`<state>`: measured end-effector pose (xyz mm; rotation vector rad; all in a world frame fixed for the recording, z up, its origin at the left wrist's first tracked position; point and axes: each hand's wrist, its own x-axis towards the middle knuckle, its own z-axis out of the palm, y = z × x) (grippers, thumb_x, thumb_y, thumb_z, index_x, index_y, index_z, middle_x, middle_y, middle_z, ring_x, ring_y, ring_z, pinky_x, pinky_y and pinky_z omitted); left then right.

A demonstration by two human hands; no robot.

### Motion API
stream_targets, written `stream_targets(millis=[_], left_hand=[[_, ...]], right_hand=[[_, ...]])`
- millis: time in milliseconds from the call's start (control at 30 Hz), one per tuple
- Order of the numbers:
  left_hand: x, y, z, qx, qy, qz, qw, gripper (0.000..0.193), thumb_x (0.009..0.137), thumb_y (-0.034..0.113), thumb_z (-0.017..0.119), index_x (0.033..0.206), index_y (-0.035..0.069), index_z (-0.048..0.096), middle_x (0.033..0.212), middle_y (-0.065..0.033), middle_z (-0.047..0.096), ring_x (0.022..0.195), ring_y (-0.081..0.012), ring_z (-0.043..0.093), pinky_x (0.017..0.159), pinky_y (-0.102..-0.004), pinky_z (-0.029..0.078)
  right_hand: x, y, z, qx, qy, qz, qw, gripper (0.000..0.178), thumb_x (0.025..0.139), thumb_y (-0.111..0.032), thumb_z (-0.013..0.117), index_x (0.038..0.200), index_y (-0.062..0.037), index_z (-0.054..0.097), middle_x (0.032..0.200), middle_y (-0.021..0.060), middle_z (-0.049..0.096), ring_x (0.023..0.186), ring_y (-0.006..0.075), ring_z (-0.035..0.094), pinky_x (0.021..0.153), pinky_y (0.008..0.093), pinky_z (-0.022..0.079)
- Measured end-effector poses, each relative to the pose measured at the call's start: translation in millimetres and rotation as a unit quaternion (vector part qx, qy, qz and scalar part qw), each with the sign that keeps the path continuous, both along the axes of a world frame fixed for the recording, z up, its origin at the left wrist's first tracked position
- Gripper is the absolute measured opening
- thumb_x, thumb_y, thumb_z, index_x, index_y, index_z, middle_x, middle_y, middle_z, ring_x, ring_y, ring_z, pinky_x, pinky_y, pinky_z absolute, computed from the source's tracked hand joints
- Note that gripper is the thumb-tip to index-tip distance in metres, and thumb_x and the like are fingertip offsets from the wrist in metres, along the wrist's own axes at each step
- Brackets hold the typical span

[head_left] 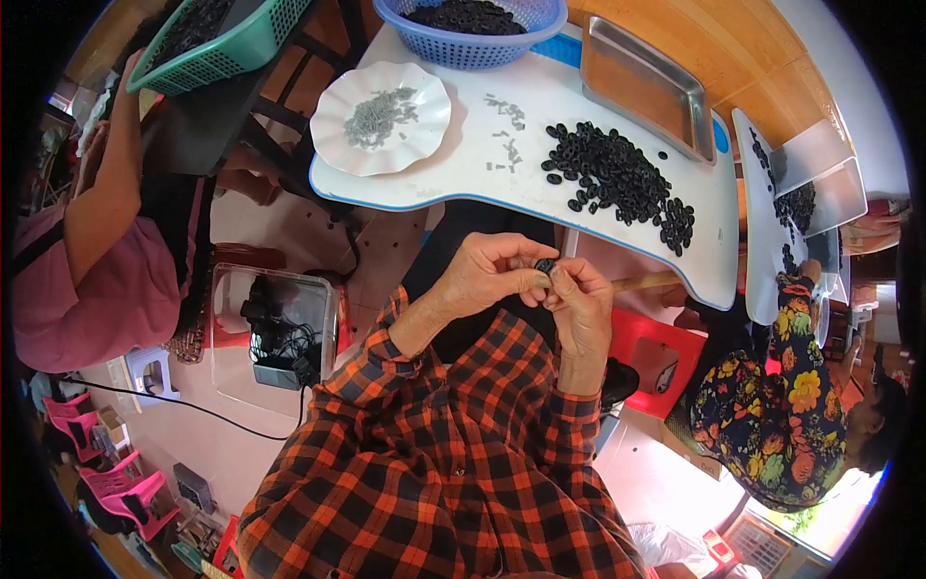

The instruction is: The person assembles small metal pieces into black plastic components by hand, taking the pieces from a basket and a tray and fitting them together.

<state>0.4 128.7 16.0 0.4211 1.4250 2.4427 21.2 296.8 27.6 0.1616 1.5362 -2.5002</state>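
Just past the near edge of a white table (444, 181), my left hand (487, 275) and my right hand (579, 301) meet over my lap. Both are closed, fingertips pinching a small black oval piece (545, 264) between them. Fingers cover part of it, so its detail is hard to make out. On the table to the right lies a pile of similar black oval pieces (612, 169). Small grey translucent pieces (506, 113) are scattered left of that pile. More of them fill the middle of a white scalloped plate (328, 108) at the table's left.
A blue basket (463, 50) of black pieces and a metal tray (644, 87) stand at the back. People work at both sides: a pink-clad person (116, 280) by a green basket (217, 66), and a flowered sleeve (796, 347) at another table. A clear bin (227, 338) sits on the floor.
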Motion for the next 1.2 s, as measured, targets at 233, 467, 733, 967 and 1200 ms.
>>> stream_targets(millis=[233,467,733,967,1200], left_hand=[[-1,-2,4,-0.036,-0.023,0.013,0.999,0.029,0.087,0.002,0.061,0.114,-0.007,0.057,0.083,-0.0054,0.063,0.068,-0.0085,0.063,0.061,-0.0198,0.054],[-49,-27,36,-0.159,-0.029,0.153,0.975,0.029,0.086,0.007,0.061,0.112,-0.004,0.059,0.08,-0.0039,0.063,0.061,-0.0073,0.058,0.053,-0.0217,0.051],[-192,-73,86,-0.238,0.134,0.332,0.903,0.027,0.082,0.012,0.066,0.102,-0.007,0.063,0.068,-0.0076,0.065,0.055,-0.0106,0.061,0.051,-0.024,0.05],[-145,-70,57,-0.487,0.244,0.352,0.761,0.021,0.083,0.014,0.064,0.098,-0.001,0.066,0.074,-0.0107,0.066,0.063,-0.0171,0.063,0.057,-0.0294,0.05],[-72,-43,14,-0.582,0.273,0.288,0.709,0.014,0.079,0.003,0.06,0.092,0.002,0.065,0.08,-0.0159,0.059,0.068,-0.0337,0.061,0.06,-0.0413,0.049]], right_hand=[[0,-8,-5,0.005,-0.014,-0.023,1.0,0.011,0.085,-0.011,0.067,0.086,-0.0007,0.063,0.075,0.003,0.062,0.058,0.0066,0.052,0.054,0.0172,0.04],[1,-10,-7,0.024,-0.07,-0.023,0.997,0.014,0.083,-0.012,0.069,0.087,-0.0002,0.064,0.074,0.0026,0.061,0.059,0.0068,0.052,0.056,0.0183,0.041],[2,-24,-6,0.05,-0.063,0.002,0.997,0.011,0.084,-0.01,0.067,0.087,0.0005,0.064,0.073,0.0032,0.06,0.059,0.0073,0.051,0.054,0.0192,0.041],[-3,-20,-13,0.077,-0.069,-0.011,0.995,0.014,0.083,-0.013,0.069,0.086,-0.001,0.065,0.074,0.0013,0.061,0.061,0.0067,0.052,0.056,0.0189,0.041],[-7,-24,-17,0.114,-0.073,0.003,0.991,0.014,0.083,-0.013,0.068,0.087,-0.0006,0.064,0.073,0.0013,0.06,0.06,0.0063,0.051,0.055,0.0181,0.04]])
